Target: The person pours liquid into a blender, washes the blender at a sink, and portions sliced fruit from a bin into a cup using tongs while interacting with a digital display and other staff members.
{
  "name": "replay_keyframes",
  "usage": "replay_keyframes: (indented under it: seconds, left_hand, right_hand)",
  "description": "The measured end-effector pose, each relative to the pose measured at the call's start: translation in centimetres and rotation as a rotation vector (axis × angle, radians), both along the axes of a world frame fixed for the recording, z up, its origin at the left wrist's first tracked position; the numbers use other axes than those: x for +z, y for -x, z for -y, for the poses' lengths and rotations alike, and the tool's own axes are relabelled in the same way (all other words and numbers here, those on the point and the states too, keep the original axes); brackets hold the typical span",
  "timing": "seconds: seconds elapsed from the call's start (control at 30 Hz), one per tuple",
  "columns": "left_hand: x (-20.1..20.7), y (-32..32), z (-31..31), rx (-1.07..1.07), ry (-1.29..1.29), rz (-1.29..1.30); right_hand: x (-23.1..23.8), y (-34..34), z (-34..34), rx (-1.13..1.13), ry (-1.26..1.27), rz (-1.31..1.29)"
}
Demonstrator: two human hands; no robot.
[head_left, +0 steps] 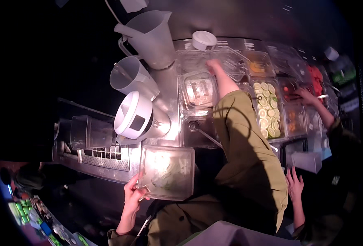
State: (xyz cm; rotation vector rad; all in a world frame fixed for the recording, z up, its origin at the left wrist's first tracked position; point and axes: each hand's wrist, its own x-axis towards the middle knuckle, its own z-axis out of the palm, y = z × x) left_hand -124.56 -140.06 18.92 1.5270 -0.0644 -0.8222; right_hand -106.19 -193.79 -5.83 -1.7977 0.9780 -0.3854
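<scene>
My left hand [132, 192] grips the near left corner of a clear plastic food container [187, 192], held off the counter's front edge. Pale green pieces [165, 177] show blurrily inside it. My right arm in an olive sleeve stretches far forward. At its end my right hand [214, 64] is closed at the back row, beside a tilted clear lid [232, 61]; what its fingers hold is not clear. Nearer than that hand lies a handled clear lid [198, 90] on a container. A ladle [194, 126] rests in a dark container close to my right sleeve.
Left stand two frosted pitchers [155, 45] [132, 78] and a white-lidded jug [134, 115]. A drip grate [107, 160] lies beyond an empty clear bin [91, 133]. Right are lime slices [267, 108] and orange pieces [258, 67]. A co-worker's hands [306, 97] [295, 183] are at the right.
</scene>
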Motion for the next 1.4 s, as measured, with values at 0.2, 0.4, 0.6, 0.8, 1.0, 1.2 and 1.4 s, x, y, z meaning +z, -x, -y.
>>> replay_keyframes:
  seconds: [0.2,0.4,0.6,0.8,1.0,1.2,1.4]
  left_hand:
    - [-0.1,0.1,-0.5,0.085,-0.136,-0.032]
    - [-0.7,-1.2,-1.0,0.064,-0.152,-0.05]
    - [-0.6,-1.6,-0.7,0.198,-0.184,-0.086]
    - [-1.3,-2.8,-1.6,0.153,-0.174,-0.096]
    - [-1.0,-2.7,-0.1,0.155,-0.2,-0.047]
    - [-1.7,-2.9,-1.5,0.075,-0.2,0.052]
    - [-1.6,-2.5,-0.1,0.134,-0.191,0.073]
  right_hand:
    - [-0.3,-2.7,-0.8,-0.024,-0.71,0.448]
    - [9.9,-3.2,2.7,-0.203,-0.882,0.36]
    - [17.1,0.9,3.6,0.091,-0.912,0.164]
    - [14.7,2.8,6.8,-0.049,-0.732,0.546]
    - [8.4,-0.8,7.9,-0.463,-0.834,0.9]
    - [4.0,-2.1,9.3,-0.625,-1.11,0.884]
    - [1.6,0.7,10.3,-0.688,-1.069,0.856]
